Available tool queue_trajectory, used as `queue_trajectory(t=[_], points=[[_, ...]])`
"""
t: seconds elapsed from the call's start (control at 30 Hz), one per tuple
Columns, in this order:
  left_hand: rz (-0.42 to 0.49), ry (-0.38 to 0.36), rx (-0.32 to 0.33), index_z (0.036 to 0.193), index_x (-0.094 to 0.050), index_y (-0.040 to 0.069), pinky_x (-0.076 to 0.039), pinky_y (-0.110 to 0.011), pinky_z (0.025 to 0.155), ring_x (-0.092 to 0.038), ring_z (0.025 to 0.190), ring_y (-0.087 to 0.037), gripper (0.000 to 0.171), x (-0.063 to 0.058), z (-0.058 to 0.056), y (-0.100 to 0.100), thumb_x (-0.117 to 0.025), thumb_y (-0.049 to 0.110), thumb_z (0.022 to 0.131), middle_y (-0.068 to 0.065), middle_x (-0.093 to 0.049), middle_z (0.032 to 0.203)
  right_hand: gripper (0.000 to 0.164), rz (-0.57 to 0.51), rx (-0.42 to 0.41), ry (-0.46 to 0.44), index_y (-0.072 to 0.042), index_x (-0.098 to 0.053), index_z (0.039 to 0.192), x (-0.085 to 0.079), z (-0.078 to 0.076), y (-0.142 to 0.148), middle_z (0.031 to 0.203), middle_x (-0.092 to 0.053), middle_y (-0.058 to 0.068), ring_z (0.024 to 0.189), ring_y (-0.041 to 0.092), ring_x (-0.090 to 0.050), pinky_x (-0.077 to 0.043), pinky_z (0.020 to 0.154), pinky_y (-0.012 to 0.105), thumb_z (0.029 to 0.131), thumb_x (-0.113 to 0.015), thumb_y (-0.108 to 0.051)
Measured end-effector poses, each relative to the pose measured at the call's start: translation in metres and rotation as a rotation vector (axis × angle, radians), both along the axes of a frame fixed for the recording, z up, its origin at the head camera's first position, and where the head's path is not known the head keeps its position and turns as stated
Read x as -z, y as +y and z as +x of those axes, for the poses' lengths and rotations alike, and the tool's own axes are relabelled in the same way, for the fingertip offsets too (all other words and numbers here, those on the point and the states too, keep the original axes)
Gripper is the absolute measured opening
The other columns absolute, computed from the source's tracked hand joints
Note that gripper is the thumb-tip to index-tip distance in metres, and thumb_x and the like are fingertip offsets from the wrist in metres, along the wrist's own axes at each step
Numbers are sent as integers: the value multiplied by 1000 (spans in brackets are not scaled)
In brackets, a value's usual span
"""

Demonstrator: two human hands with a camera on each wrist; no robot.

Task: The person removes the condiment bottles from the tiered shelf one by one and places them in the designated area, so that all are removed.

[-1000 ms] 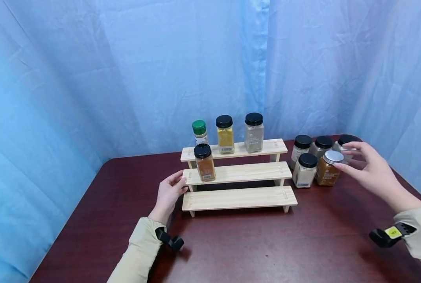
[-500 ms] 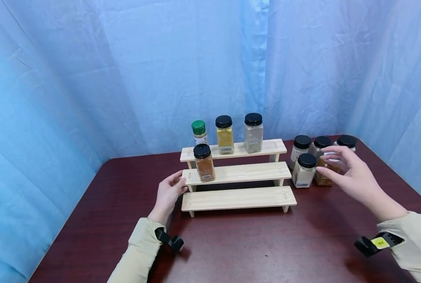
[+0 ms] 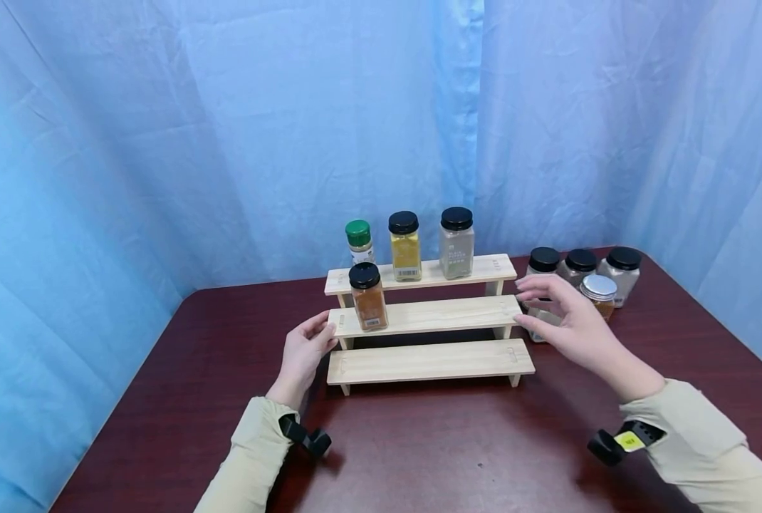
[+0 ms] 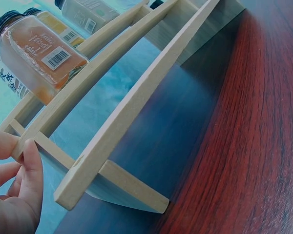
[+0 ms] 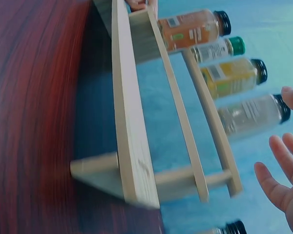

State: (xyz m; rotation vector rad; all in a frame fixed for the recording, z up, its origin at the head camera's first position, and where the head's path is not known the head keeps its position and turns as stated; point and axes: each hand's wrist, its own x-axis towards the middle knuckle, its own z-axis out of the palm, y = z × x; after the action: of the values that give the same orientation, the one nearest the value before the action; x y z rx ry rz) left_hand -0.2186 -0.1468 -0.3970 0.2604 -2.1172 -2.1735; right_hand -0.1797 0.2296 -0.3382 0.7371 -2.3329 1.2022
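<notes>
A three-tier wooden rack (image 3: 432, 362) stands on the table. My left hand (image 3: 305, 350) pinches the left end of its middle shelf between thumb and finger, which the left wrist view shows up close. On that shelf, near this hand, stands a spice jar of orange-brown powder (image 3: 369, 306) with a black lid. My right hand (image 3: 563, 320) hovers by the shelf's right end, fingers parted, holding nothing. The top shelf bears a green-capped bottle (image 3: 360, 246), a jar of yellow powder (image 3: 406, 251) and a jar of grey powder (image 3: 456, 249).
Right of the rack, several jars stand grouped: a silver-lidded jar (image 3: 599, 291), a clear black-lidded jar (image 3: 621, 278) and others, one partly hidden by my right hand. A dark red table (image 3: 419, 449) lies beneath; a blue curtain (image 3: 330, 128) hangs behind.
My right hand has moved left from the silver-lidded jar, past the grouped jars, to the rack's right end, with nothing in it. My left hand has kept its hold on the middle shelf.
</notes>
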Motion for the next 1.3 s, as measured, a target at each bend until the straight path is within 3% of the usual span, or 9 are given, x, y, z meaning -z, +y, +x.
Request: queue_trajectory(t=[0.13, 0.27, 0.43, 0.7, 1.07, 1.3], points=[[4, -3, -5, 131, -52, -6, -52, -15, 67, -57, 73, -4, 39, 0, 0, 0, -56, -1, 93, -2, -54, 89, 36, -33, -34, -35, 3, -52, 116, 0, -4, -17, 116, -53, 11, 99, -6, -53, -45, 88, 8, 84, -66, 7], [6, -10, -5, 132, -52, -4, -52, -15, 67, -57, 73, -3, 39, -1, 0, 0, -57, -1, 93, -1, -53, 88, 34, -76, -88, -67, 6, -53, 116, -1, -9, -36, 117, -54, 16, 100, -4, -53, -46, 89, 12, 84, -65, 6], [11, -8, -2, 132, -52, -5, -52, -15, 66, -57, 73, -3, 39, 0, 0, 1, -56, -1, 93, 0, -53, 88, 34, -87, -114, -109, 4, -53, 117, -1, -15, -56, 119, -55, 16, 102, 0, -54, -49, 91, 22, 85, -67, 2], [6, -14, -2, 132, -51, -5, -52, -14, 68, -56, 75, -2, 39, 0, 2, 1, -55, 0, 94, -2, -53, 90, 36, -106, -162, -157, 1, -52, 119, 1, -18, -82, 123, -54, 15, 106, 23, -58, -49, 94, 42, 87, -67, -3], [13, -6, -6, 132, -51, -5, -52, -14, 67, -57, 74, -2, 39, 2, 0, 0, -55, -1, 93, 1, -54, 89, 46, -119, -198, -187, 0, -50, 128, -8, -28, -114, 126, -51, 16, 114, 29, -55, -47, 99, 39, 86, -69, -5], [19, 4, -11, 132, -52, -5, -52, -14, 67, -56, 74, -2, 39, 2, 0, 0, -55, -2, 93, 1, -53, 88, 54, -42, -197, -154, -5, -49, 133, -19, -36, -132, 132, -47, 13, 118, 30, -51, -44, 101, 44, 84, -72, -11]])
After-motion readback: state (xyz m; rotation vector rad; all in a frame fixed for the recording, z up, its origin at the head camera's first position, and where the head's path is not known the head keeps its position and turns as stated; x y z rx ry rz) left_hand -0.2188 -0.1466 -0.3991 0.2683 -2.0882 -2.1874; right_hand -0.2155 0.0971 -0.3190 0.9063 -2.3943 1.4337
